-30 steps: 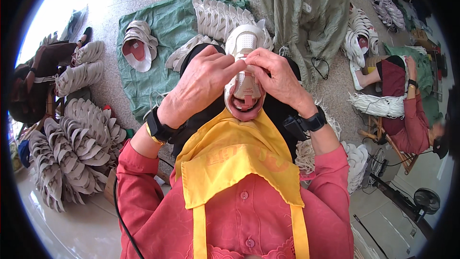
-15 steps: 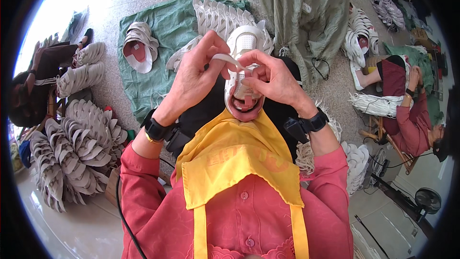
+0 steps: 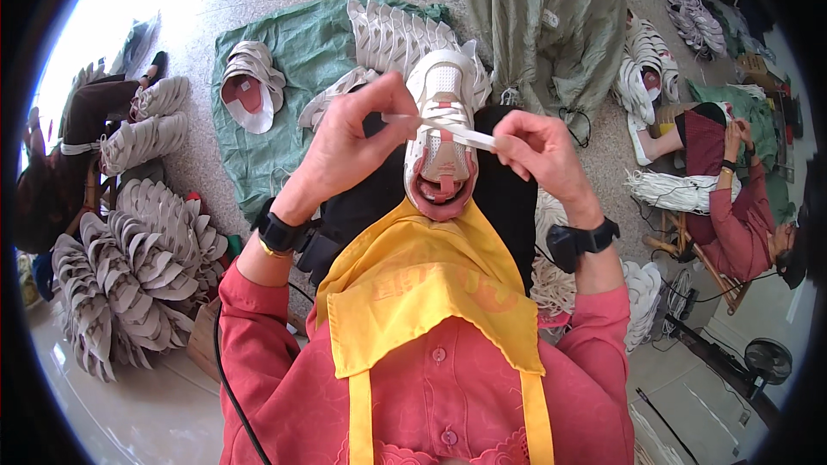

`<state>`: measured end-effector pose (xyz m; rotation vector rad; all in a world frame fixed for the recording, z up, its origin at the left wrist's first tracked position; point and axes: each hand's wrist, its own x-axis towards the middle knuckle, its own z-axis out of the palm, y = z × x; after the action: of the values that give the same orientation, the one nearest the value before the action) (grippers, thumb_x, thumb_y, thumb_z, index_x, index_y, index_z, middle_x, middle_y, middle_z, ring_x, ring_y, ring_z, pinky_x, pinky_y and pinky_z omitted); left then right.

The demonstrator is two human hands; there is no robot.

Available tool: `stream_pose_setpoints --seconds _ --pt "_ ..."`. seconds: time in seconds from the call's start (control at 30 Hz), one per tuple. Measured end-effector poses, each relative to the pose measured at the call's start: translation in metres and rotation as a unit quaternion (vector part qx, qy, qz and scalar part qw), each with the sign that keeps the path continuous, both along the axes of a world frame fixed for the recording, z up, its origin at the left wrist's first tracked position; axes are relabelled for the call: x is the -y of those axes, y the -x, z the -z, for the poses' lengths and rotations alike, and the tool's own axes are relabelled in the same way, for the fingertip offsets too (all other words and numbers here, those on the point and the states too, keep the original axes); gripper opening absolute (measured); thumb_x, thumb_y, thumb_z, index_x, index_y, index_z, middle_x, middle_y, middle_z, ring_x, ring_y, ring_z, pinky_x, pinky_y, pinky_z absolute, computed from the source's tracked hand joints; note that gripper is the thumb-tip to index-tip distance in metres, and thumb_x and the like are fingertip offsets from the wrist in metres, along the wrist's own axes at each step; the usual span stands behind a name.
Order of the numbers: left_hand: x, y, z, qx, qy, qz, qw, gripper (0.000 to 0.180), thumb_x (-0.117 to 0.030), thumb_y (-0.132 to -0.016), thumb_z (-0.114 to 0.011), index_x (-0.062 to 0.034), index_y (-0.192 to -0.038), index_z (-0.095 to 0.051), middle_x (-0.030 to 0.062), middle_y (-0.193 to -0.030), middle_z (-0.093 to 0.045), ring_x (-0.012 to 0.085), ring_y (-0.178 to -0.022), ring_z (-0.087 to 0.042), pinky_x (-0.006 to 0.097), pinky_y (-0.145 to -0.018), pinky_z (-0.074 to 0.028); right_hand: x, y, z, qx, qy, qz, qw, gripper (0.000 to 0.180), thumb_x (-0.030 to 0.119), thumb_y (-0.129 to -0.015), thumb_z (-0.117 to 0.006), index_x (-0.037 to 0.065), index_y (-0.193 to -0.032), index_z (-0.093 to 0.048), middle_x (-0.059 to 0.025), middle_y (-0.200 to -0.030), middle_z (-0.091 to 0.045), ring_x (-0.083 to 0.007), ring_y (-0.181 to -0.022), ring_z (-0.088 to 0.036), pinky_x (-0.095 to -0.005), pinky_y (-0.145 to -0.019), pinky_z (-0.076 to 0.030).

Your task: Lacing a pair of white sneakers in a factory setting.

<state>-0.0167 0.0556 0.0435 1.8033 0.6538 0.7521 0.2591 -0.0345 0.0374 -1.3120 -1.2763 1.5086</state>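
Note:
A white sneaker [image 3: 444, 77] with a pink lining rests in my lap, its toe pointing away from me and its heel against my yellow apron [image 3: 422, 284]. Across its upper part a flat white shoelace [image 3: 465, 133] is stretched between my hands. My left hand [image 3: 351, 138] pinches the lace on the left of the tongue. On the other side, my right hand [image 3: 547, 159] grips it between thumb and fingers, just off the shoe's right edge. Some lace crosses the shoe under the stretched part.
A green sheet [image 3: 301, 26] on the floor bears rows of white shoe uppers [image 3: 396, 34] and a small stack of shoes [image 3: 251, 86]. Grey uppers [image 3: 129, 267] are piled at left. A seated person [image 3: 749, 207] works at right beside white laces [image 3: 676, 188]; another sits far left.
My hands have moved apart, the right one outward to the right. The lace, looped between my fingers before, is now drawn out straight across the sneaker.

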Motion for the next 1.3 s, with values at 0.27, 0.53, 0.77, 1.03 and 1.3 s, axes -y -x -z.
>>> stream_pose_setpoints --seconds 0.27,0.53,0.77,1.03,1.3 --pt "0.001 -0.005 0.015 -0.076 -0.17 -0.026 0.982 0.009 -0.004 -0.089 -0.068 -0.0016 -0.092 -0.06 0.0148 -0.08 -0.063 0.0366 -0.075 -0.063 0.041 -0.067 -0.051 0.037 -0.05 -0.001 -0.022 -0.011 0.077 0.997 0.028 0.028 -0.101 -0.07 0.008 -0.082 -0.061 0.0073 -0.067 -0.053 0.001 -0.056 -0.045 -0.017 -0.049 -0.031" --pt "0.008 -0.01 0.025 -0.091 -0.168 -0.028 0.981 0.007 -0.003 -0.09 -0.069 -0.0003 -0.093 -0.062 0.0132 -0.086 -0.065 0.033 -0.077 -0.066 0.039 -0.068 -0.052 0.062 -0.082 0.028 0.061 0.035 0.15 0.986 0.037 0.036 -0.103 -0.066 0.01 -0.078 -0.058 0.0077 -0.064 -0.05 0.0011 -0.052 -0.04 -0.0183 -0.046 -0.028" --pt "0.017 -0.019 0.036 -0.099 -0.198 -0.009 0.975 0.007 -0.001 -0.089 -0.067 -0.0011 -0.094 -0.063 0.0135 -0.084 -0.057 0.0352 -0.076 -0.061 0.041 -0.067 -0.049 0.074 -0.098 0.048 0.045 0.037 0.174 0.983 0.047 0.04 -0.106 -0.06 0.011 -0.069 -0.053 0.0066 -0.06 -0.047 -0.0005 -0.05 -0.039 -0.0204 -0.045 -0.027" --pt "0.023 -0.027 0.034 -0.065 -0.202 0.005 0.977 0.009 -0.003 -0.088 -0.066 -0.0028 -0.095 -0.061 0.0126 -0.086 -0.057 0.0347 -0.083 -0.061 0.044 -0.073 -0.051 0.048 -0.068 0.049 0.236 -0.077 0.195 0.949 0.015 0.015 -0.098 -0.071 0.001 -0.099 -0.074 0.0017 -0.073 -0.066 0.0 -0.059 -0.053 -0.018 -0.052 -0.038" --pt "0.023 -0.031 0.029 -0.032 -0.234 0.017 0.972 0.02 0.005 -0.082 -0.068 -0.0015 -0.101 -0.066 0.0123 -0.087 -0.057 0.0332 -0.081 -0.06 0.042 -0.07 -0.049 -0.001 0.035 0.008 0.051 0.021 0.022 0.998 0.018 0.006 -0.097 -0.07 -0.003 -0.112 -0.072 -0.0023 -0.085 -0.072 -0.004 -0.067 -0.065 -0.021 -0.06 -0.052"
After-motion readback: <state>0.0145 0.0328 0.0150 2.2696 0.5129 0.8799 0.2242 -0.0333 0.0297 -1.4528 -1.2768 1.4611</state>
